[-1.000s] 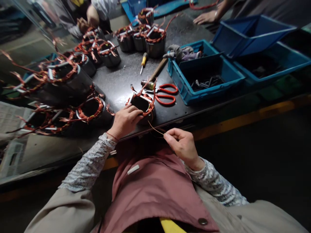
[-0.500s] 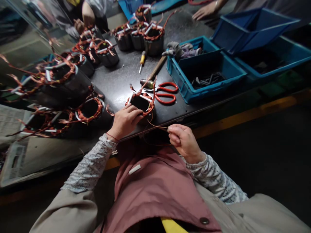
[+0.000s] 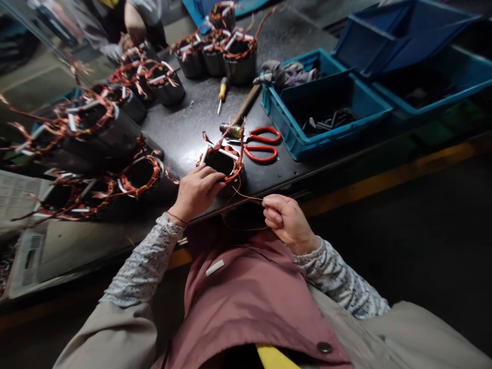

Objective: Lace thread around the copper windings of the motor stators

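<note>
A motor stator (image 3: 235,180) with a dark round body, copper windings and white sleeves stands upright at the near edge of the bench. My left hand (image 3: 198,189) grips its near left rim, thumb and fingers pressed together over the windings. Off to the right, my right hand (image 3: 288,220) is closed in a pinch on a thin tan cord (image 3: 248,196). That cord runs from the stator to my fingertips, and a loose loop of it hangs below. Just behind the stator lie red-handled scissors (image 3: 262,153), beside a hammer (image 3: 246,107).
Several more stators (image 3: 98,136) crowd the left of the bench, and others (image 3: 240,64) stand at the back. A yellow screwdriver (image 3: 222,92) lies between. Blue bins (image 3: 326,136) occupy the right, one with gloves (image 3: 286,76). A co-worker's arm (image 3: 135,23) shows at the upper left.
Both hands keep their holds and hardly move; the cord's loop has shifted slightly. Another person's hand at the upper right has left the view.
</note>
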Available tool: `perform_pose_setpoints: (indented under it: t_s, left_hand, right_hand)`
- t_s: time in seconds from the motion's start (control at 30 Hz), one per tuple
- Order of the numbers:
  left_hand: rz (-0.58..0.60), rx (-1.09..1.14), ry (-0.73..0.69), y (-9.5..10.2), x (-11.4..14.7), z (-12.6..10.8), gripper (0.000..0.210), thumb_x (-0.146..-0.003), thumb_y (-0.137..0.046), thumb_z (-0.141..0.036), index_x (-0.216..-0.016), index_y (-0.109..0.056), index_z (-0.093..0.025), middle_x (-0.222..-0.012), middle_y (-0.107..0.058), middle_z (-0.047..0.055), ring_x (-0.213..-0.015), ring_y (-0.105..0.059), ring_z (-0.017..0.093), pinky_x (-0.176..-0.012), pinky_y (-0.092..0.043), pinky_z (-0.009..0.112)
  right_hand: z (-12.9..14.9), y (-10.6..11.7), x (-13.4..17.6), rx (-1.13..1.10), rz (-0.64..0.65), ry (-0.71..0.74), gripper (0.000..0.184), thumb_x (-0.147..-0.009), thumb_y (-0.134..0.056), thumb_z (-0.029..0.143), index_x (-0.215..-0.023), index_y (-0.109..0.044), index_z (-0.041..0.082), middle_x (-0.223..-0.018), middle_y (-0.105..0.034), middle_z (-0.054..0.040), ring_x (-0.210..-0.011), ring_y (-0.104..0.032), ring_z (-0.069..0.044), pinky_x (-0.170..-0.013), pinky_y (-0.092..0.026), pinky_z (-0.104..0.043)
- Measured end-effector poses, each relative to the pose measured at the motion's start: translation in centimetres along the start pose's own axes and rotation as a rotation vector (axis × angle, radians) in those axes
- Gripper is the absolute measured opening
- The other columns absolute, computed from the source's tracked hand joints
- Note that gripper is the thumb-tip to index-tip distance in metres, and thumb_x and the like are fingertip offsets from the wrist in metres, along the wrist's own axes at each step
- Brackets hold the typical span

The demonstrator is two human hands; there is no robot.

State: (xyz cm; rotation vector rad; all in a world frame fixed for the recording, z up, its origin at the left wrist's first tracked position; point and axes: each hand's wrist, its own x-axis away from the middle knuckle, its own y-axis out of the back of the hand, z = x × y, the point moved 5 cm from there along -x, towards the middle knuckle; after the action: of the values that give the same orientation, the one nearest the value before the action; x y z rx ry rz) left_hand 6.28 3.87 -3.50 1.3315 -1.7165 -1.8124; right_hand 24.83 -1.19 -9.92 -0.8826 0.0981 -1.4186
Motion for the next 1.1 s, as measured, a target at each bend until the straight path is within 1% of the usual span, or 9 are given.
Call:
perform_pose_setpoints:
  t_s: [0.27, 0.37, 0.5, 0.63, 0.7, 0.83, 0.93, 1.03, 1.1]
  left_hand:
    - [0.061, 0.154, 0.012, 1.8, -1.0, 0.5, 0.031, -0.097, -0.043, -0.025, -0.12, -0.061, -0.015, -0.125, -0.064, 0.012, -0.112, -0.063, 0.02, -0.089, -0.052, 0.03]
    - [0.274, 0.103, -0.041, 1.4, -2.6, 1.2, 0.035, -0.094, -0.039, -0.017, -0.12, -0.062, -0.019, -0.129, -0.063, 0.008, -0.114, -0.062, 0.02, -0.089, -0.052, 0.03]
    - [0.592, -0.12, -0.147, 0.1, -4.5, 1.8, 0.023, -0.086, -0.048, -0.02, -0.088, -0.071, -0.022, -0.088, -0.072, 0.003, -0.081, -0.067, 0.018, -0.068, -0.05, 0.026]
    - [0.279, -0.11, -0.022, 3.4, -6.2, 2.0, 0.02, -0.083, -0.047, -0.019, -0.072, -0.063, -0.017, -0.072, -0.065, 0.006, -0.07, -0.061, 0.018, -0.06, -0.046, 0.028]
    - [0.166, 0.153, 0.161, 5.5, -5.8, 2.0, 0.02, -0.085, -0.045, -0.022, -0.073, -0.061, -0.017, -0.065, -0.06, 0.003, -0.059, -0.056, 0.015, -0.054, -0.045, 0.025]
    - [0.292, 0.821, 0.425, 5.8, -3.1, -0.6, 0.016, -0.086, -0.049, -0.026, -0.075, -0.057, -0.018, -0.057, -0.052, -0.003, -0.047, -0.047, 0.009, -0.044, -0.041, 0.02]
    - [0.171, 1.034, 0.513, 5.0, -1.8, -2.7, 0.016, -0.089, -0.049, -0.028, -0.079, -0.055, -0.018, -0.062, -0.058, -0.002, -0.048, -0.046, 0.008, -0.046, -0.042, 0.02]
    - [0.103, 1.065, 0.448, 3.7, -1.3, -4.3, 0.017, -0.091, -0.048, -0.029, -0.081, -0.056, -0.017, -0.079, -0.069, 0.003, -0.051, -0.048, 0.007, -0.049, -0.044, 0.02]
    - [0.193, 1.013, 0.317, 2.5, -0.9, -5.6, 0.017, -0.091, -0.049, -0.025, -0.08, -0.058, -0.016, -0.078, -0.069, 0.003, -0.053, -0.05, 0.007, -0.051, -0.044, 0.019]
  right_hand:
    - [-1.2, -2.1, -2.4, 0.115, -0.115, 0.218, 0.023, -0.062, -0.07, 0.036, -0.059, -0.059, 0.016, -0.039, -0.038, 0.0091, -0.036, -0.027, -0.003, -0.035, -0.017, -0.017]
    - [-1.7, -3.7, -3.1, 0.208, -0.08, 0.275, 0.025, -0.067, -0.07, 0.04, -0.064, -0.061, 0.016, -0.044, -0.042, 0.0075, -0.04, -0.033, -0.004, -0.038, -0.023, -0.018]
    - [-1.9, -4.1, -2.8, 0.31, -0.029, 0.31, 0.028, -0.073, -0.067, 0.043, -0.07, -0.063, 0.015, -0.045, -0.045, 0.0069, -0.042, -0.036, -0.005, -0.04, -0.027, -0.019]
    - [-2.5, -2.6, -2.3, 0.631, 0.252, 0.124, 0.037, -0.085, -0.054, 0.047, -0.071, -0.066, 0.014, -0.047, -0.055, 0.0009, -0.04, -0.043, -0.008, -0.041, -0.033, -0.02]
    - [-1.4, -1.0, -2.2, 0.732, 0.222, 0.131, 0.037, -0.084, -0.055, 0.047, -0.081, -0.069, 0.014, -0.062, -0.066, -0.0051, -0.045, -0.051, -0.011, -0.042, -0.037, -0.022]
    - [4.6, -0.1, -0.5, 0.555, -0.048, 0.626, 0.037, -0.081, -0.063, 0.038, -0.113, -0.063, 0.02, -0.108, -0.069, -0.0094, -0.094, -0.065, -0.02, -0.073, -0.054, -0.03]
    - [6.1, -3.7, 2.2, 0.553, 0.264, 0.756, 0.024, -0.093, -0.045, 0.03, -0.107, -0.063, 0.021, -0.092, -0.068, -0.0054, -0.088, -0.065, -0.017, -0.077, -0.053, -0.031]
    - [3.7, -6.9, 5.6, 1.104, 0.643, 0.909, 0.018, -0.088, -0.047, 0.016, -0.08, -0.064, 0.017, -0.07, -0.062, -0.0038, -0.067, -0.057, -0.015, -0.062, -0.046, -0.027]
    - [2.1, -7.0, 6.8, 1.462, 0.674, 1.098, 0.021, -0.084, -0.048, 0.011, -0.069, -0.061, 0.016, -0.066, -0.059, -0.0054, -0.064, -0.051, -0.016, -0.058, -0.042, -0.028]
